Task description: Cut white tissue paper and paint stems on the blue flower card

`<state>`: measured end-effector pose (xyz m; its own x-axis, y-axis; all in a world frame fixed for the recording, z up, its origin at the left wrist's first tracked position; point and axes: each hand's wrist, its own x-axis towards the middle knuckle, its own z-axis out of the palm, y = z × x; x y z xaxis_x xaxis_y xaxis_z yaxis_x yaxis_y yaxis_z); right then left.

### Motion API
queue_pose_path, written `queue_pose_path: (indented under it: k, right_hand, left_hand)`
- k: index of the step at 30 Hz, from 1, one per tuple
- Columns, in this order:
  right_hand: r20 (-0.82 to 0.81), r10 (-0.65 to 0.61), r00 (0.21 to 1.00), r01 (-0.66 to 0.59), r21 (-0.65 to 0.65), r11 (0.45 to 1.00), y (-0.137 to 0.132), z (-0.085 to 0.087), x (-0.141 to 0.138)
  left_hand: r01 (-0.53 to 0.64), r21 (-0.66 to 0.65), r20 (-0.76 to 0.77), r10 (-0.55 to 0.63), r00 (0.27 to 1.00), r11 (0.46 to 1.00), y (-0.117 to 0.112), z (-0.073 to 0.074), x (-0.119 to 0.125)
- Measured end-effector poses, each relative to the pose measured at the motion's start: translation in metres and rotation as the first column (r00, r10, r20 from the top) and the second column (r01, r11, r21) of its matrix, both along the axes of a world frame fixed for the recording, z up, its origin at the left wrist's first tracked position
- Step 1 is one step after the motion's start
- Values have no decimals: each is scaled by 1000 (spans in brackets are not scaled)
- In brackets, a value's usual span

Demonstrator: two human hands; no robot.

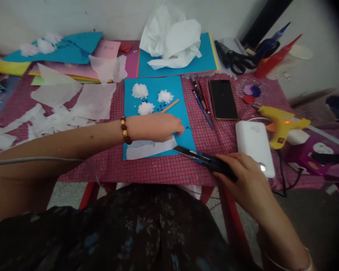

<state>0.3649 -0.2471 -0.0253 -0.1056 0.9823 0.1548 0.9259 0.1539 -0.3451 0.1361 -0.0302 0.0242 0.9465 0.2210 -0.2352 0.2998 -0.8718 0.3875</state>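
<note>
My right hand (240, 177) is wrapped round a utility knife (206, 160). Its dark blade points left, the tip by the right end of a white paper strip (149, 148). That strip lies along the near edge of a blue sheet (172, 84). Over the sheet, just beyond the strip, is my left hand (161, 127), its fingers curled in and the fingertips partly hidden. Past it sit three white paper puffs (140, 91) with small dark blue bits among them. A flat wooden stick (170, 105) slants out from behind my left hand.
Torn white paper (93, 99) covers the left of the table. Brushes (201, 98), a phone (223, 98) and a white power bank (254, 146) are on the right. A yellow glue gun (282, 122) shows an orange light. Crumpled paper (172, 37) and scissors (238, 62) lie behind.
</note>
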Motion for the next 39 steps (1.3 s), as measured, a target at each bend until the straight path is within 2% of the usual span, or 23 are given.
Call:
queue_pose_path:
  k: [2, 4, 6, 8, 14, 18, 21, 23, 26, 32, 35, 39]
  right_hand:
    - [9, -6, 1000, 6, -5, 1000, -1, 1, 3]
    - [23, 2, 1000, -2, -5, 1000, -1, 2, 5]
    - [48, 1, 999, -2, 4, 1000, 1, 3, 7]
    - [68, 1, 998, -1, 4, 1000, 4, 3, 8]
    - [63, 36, 997, -36, 7, 999, 14, 5, 4]
    - [81, 44, 996, -46, 27, 999, 17, 5, 3]
    - [89, 25, 996, -29, 46, 999, 15, 3, 5]
    - [84, 16, 996, -19, 43, 999, 13, 2, 6]
    - [87, 24, 996, -29, 53, 998, 14, 1, 6]
    - [67, 63, 996, -69, 102, 992, 30, 3, -1]
    - [58, 76, 995, -82, 119, 990, 41, 5, -7]
    - [42, 83, 996, -88, 108, 990, 53, 12, -15]
  left_hand:
    - [-101, 85, 48, 97, 994, 991, -5, -3, -6]
    - [-243, 138, 81, 233, 969, 960, -13, -6, -16]
    - [-380, 145, 91, 370, 925, 914, -24, -8, -28]
    - [-455, 129, 84, 448, 890, 881, -38, -12, -43]
    - [-448, 164, 204, 414, 887, 879, -69, -31, -78]
    - [-511, 35, 273, 484, 831, 859, -69, -43, -83]
    - [-537, -91, 251, 541, 803, 839, -64, -46, -81]
    - [-559, -128, 220, 573, 790, 819, -60, -46, -82]
    - [-569, -92, 202, 575, 793, 817, -50, -43, -89]
    - [-438, 138, 182, 412, 893, 888, -29, -27, -112]
    - [-420, 116, 222, 389, 894, 900, -26, -24, -112]
    - [-467, 67, 301, 428, 852, 882, -28, -36, -104]
